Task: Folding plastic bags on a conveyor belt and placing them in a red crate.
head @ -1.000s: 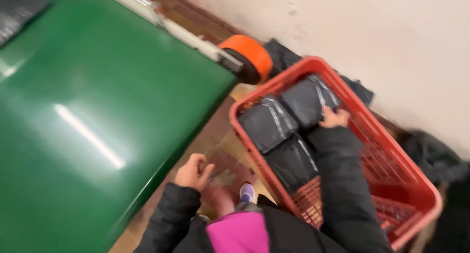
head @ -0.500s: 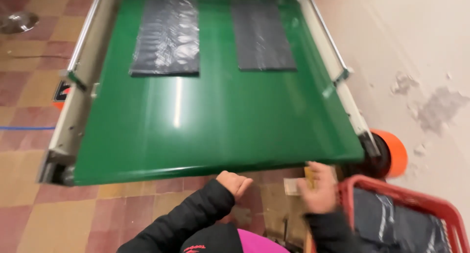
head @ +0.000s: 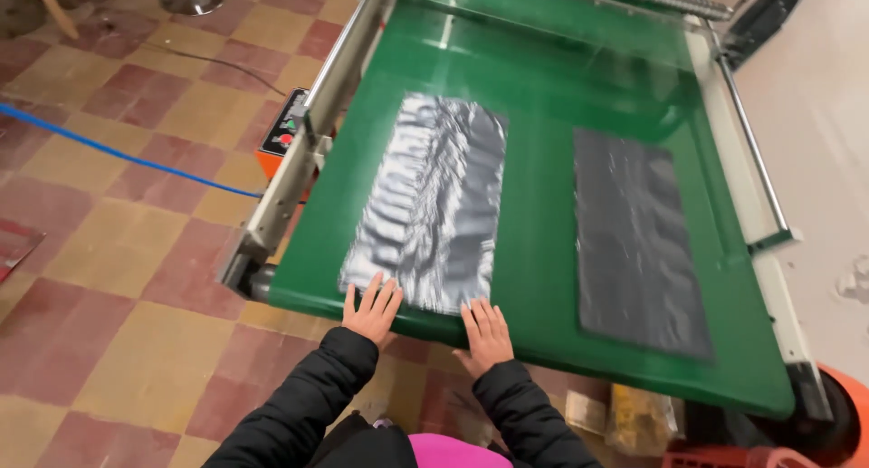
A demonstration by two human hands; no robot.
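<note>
A: Crinkled dark plastic bag (head: 430, 205), lying flat on the green conveyor belt (head: 543, 160), its near edge right at the belt's front end. That is the piece under both hands.

B: Starting far left: red and yellow floor tiles (head: 109, 251), a blue cable (head: 118, 156) running across them towards the machine, then an orange control box (head: 285, 133) bolted on the metal side rail (head: 317, 115).

A: And the left hand (head: 371, 310) is flat, fingers spread, tips on the bag's near left corner. Nothing gripped, just pressing.

B: Right hand (head: 487, 334), same story: open palm down, fingertips at the bag's near right corner, nothing clasped. Both sleeves are black.

A: Moving right, a strip of bare belt, then a second dark plastic bag (head: 638, 242), smoother and flatter, well apart from the first.

B: Nothing lies between the hands and the crinkled one. Beyond the second bag there's the right rail (head: 751, 160) and a pale wall (head: 833, 115).

A: Bottom right corner: an orange roller end (head: 851, 405), and below the belt's edge some packets (head: 634, 414) on the floor, too blurred to identify.
</note>
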